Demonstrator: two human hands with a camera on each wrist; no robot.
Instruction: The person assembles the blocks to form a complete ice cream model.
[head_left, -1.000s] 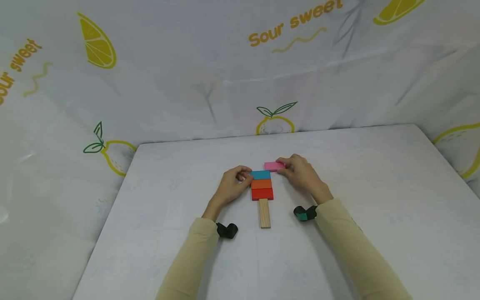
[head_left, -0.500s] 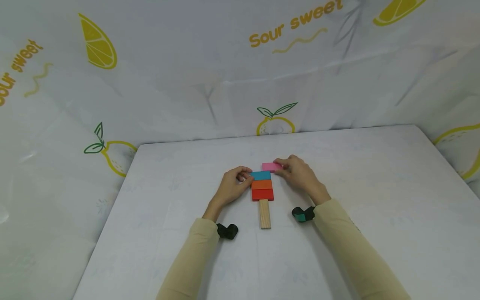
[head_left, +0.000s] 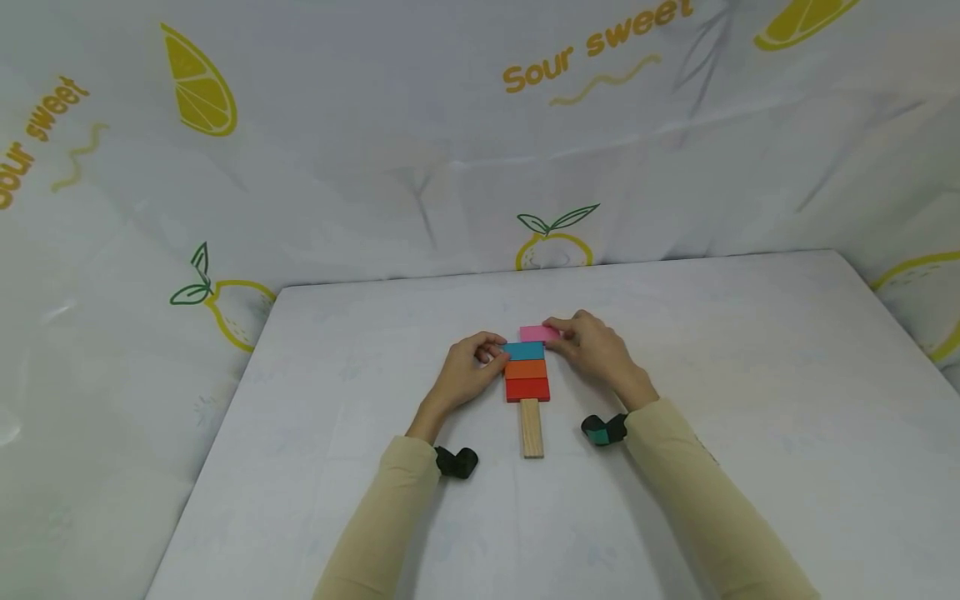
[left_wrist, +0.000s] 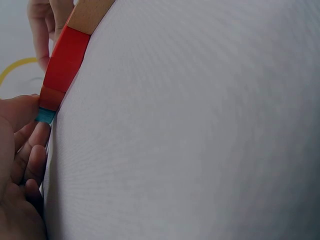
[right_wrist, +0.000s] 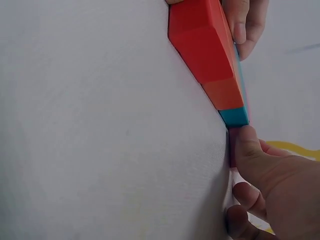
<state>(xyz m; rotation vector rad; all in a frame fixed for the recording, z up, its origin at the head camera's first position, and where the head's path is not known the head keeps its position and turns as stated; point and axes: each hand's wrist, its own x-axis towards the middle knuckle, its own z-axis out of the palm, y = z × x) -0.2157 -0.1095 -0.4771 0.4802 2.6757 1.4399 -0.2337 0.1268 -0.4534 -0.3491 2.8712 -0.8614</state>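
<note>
Flat coloured wooden blocks lie in a column in the head view: a blue block, an orange block and a red block. Below them a plain wood block points toward the person. My left hand holds the blue block's left end between thumb and forefinger. My right hand pinches a pink block by its right end, just beyond the blue block and offset to the right. In the right wrist view, the thumb covers much of the pink block, close against the blue one.
A white-covered table carries the blocks. Behind it hangs a white sheet printed with lemons and lettering. Dark wrist-worn camera mounts stick out inward from both sleeves, low over the tabletop.
My right hand has slid the pink block left, closer over the far side of the blue block. The left hand has stayed in place at the column.
</note>
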